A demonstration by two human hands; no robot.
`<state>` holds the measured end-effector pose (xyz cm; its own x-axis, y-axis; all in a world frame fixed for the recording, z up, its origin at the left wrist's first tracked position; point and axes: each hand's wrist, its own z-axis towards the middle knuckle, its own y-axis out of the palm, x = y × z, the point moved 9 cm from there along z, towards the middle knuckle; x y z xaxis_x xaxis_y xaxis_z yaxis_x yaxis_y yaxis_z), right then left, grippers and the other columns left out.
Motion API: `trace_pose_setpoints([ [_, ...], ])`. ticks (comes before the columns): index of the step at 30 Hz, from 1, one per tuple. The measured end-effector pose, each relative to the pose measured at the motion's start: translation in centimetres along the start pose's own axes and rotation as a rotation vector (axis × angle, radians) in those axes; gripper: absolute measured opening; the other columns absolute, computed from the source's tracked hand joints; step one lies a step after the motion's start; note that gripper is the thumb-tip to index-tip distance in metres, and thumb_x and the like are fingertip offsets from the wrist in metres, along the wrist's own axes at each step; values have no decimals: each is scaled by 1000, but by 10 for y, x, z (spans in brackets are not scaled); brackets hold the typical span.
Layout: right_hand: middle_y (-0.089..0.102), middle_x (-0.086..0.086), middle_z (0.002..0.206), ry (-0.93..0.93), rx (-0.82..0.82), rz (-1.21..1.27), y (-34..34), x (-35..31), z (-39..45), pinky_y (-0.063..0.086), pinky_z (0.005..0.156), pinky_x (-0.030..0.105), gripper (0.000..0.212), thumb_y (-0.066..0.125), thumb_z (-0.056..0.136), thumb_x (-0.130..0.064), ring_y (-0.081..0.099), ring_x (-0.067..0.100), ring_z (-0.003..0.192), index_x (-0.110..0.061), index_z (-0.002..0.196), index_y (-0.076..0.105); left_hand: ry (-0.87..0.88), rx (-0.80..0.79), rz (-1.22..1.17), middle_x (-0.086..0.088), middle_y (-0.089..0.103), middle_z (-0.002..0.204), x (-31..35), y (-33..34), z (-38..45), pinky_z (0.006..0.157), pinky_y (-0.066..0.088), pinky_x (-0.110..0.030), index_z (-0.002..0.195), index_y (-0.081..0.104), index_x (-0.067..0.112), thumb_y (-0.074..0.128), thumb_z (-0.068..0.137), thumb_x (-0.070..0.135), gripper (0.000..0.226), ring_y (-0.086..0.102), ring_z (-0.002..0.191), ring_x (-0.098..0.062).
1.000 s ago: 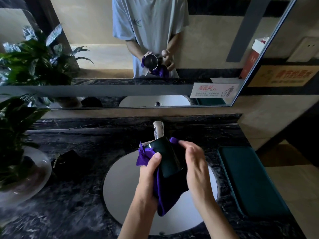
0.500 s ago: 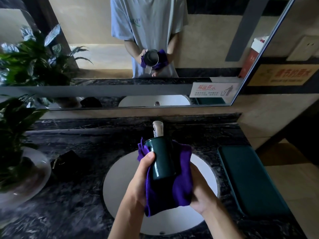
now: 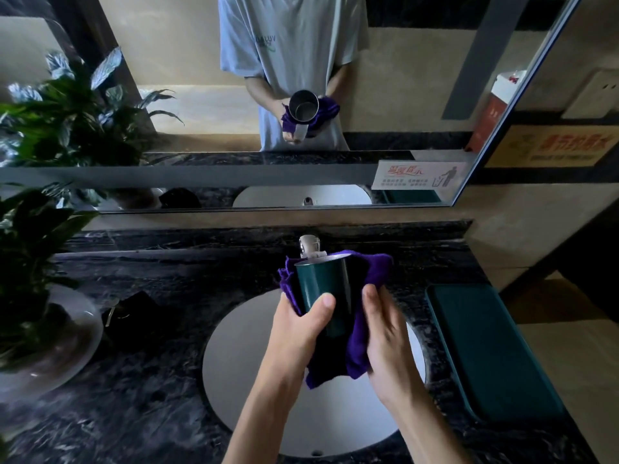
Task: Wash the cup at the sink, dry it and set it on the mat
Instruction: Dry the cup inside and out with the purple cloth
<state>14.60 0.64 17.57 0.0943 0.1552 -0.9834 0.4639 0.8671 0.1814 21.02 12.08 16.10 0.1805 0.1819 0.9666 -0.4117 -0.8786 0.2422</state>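
A dark green cup (image 3: 324, 289) is held above the white sink basin (image 3: 248, 356), its mouth pointing away from me toward the mirror. A purple cloth (image 3: 360, 349) wraps around its back and underside. My left hand (image 3: 296, 326) grips the cup with the thumb across its side, cloth under the fingers. On the cup's right side my right hand (image 3: 385, 333) presses the cloth against it. A dark green mat (image 3: 485, 349) lies flat on the counter right of the basin.
A chrome faucet (image 3: 310, 246) stands just behind the cup. A potted plant in a glass bowl (image 3: 43, 329) fills the left counter, with a small dark object (image 3: 130, 316) beside it. The mirror (image 3: 201, 95) runs along the back wall. The black marble counter ends right of the mat.
The cup has tilted more upright and turned slightly. My right hand has come round from under the cloth to the cup's right side, and the cloth has shifted behind the cup.
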Motion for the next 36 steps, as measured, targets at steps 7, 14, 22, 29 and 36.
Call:
trace_pose_setpoints([
  [7,72,4,119,-135,-58,-161,13,-14,-5,56,96,42,43,55,98,-45,68,17,113,-18,130,62,99,15,21,-18,68,122,8,3,-5,81,58,-32,137,51,11,79,75,62,85,68,108,-23],
  [14,68,9,115,-165,-26,-210,15,-10,-4,51,88,24,44,49,97,-57,66,18,106,-22,119,65,62,-22,24,2,69,129,-1,7,-9,94,56,-33,142,51,24,52,83,81,82,66,115,-14],
  [22,55,-9,129,-250,40,-310,1,-13,-3,47,100,22,33,58,97,-38,60,15,123,-28,125,72,-52,112,-184,-21,68,124,-18,4,-12,97,55,-49,127,56,10,70,86,48,58,67,110,-29],
  [29,68,-17,130,-149,27,-205,7,-3,-1,50,94,15,58,49,97,-57,64,2,121,-28,147,50,-11,54,-112,-7,71,99,-12,5,-8,70,56,-32,115,49,13,84,73,39,61,69,88,-19],
  [36,75,15,122,311,61,332,-4,39,-1,53,99,50,59,46,98,-62,70,31,118,-16,119,75,17,1,-36,-1,73,101,-8,12,-12,70,54,-22,116,57,13,82,68,45,64,70,90,-10],
])
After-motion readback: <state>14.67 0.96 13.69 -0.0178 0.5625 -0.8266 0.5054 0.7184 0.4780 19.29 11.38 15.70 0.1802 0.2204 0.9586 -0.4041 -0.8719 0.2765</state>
